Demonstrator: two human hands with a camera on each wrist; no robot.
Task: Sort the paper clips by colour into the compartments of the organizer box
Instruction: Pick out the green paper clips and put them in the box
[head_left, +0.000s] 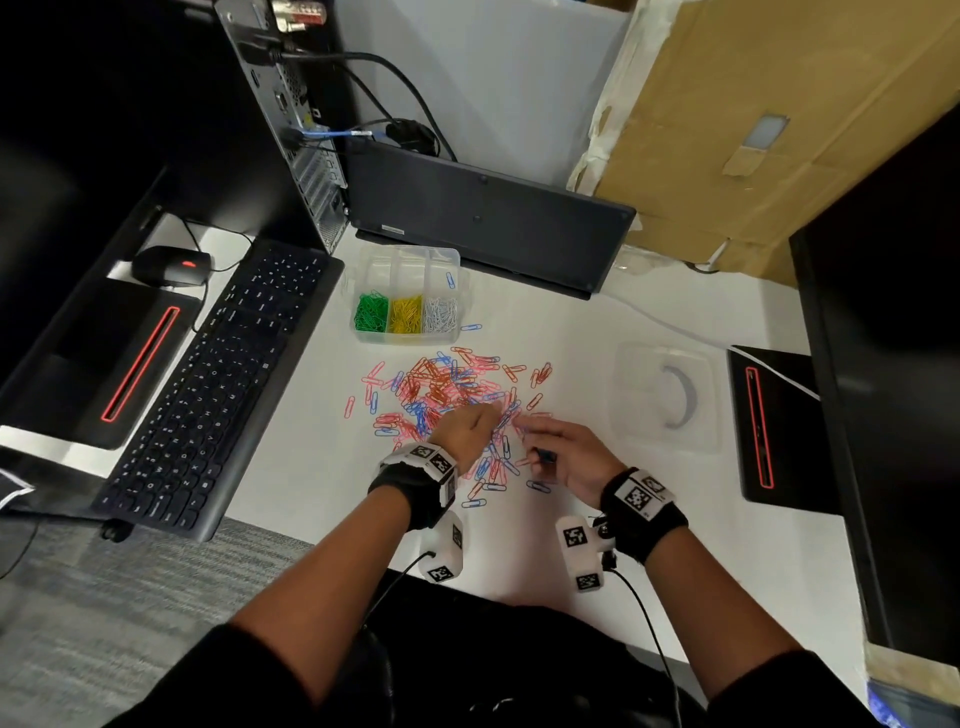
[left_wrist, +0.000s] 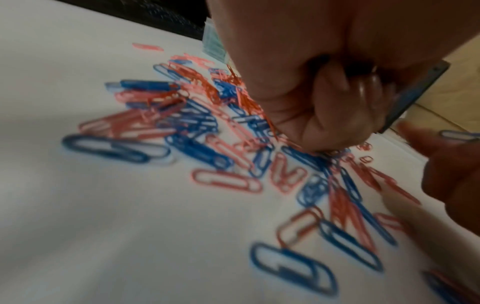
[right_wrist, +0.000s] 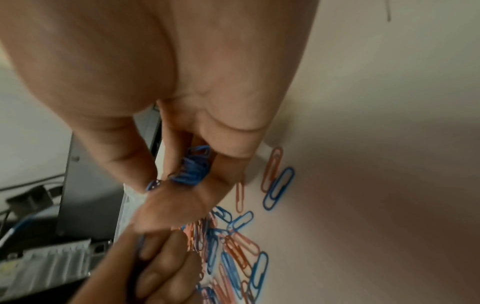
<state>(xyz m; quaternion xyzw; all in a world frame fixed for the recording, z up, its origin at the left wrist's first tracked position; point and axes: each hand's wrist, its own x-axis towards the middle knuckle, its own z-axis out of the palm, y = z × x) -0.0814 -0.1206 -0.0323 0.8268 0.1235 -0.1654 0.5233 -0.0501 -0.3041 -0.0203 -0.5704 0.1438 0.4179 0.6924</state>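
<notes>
A loose pile of red, pink and blue paper clips (head_left: 447, 395) lies on the white desk in front of the clear organizer box (head_left: 410, 249). The box's front row holds green clips (head_left: 371, 312), yellow clips (head_left: 406, 313) and white clips (head_left: 440, 313); one blue clip (head_left: 451, 279) lies in the back right compartment. My left hand (head_left: 496, 410) hovers over the pile's near side with fingers curled down (left_wrist: 311, 133), pinching what looks like a blue clip (right_wrist: 140, 242). My right hand (head_left: 540, 452) holds a bunch of blue clips (right_wrist: 193, 166) between thumb and fingers.
The box's clear lid (head_left: 670, 395) lies on the desk to the right. A black keyboard (head_left: 218, 384) sits left, a laptop (head_left: 488, 223) stands behind the box, and a monitor base (head_left: 774, 426) is at far right. Stray blue clips (head_left: 472, 503) lie near my wrists.
</notes>
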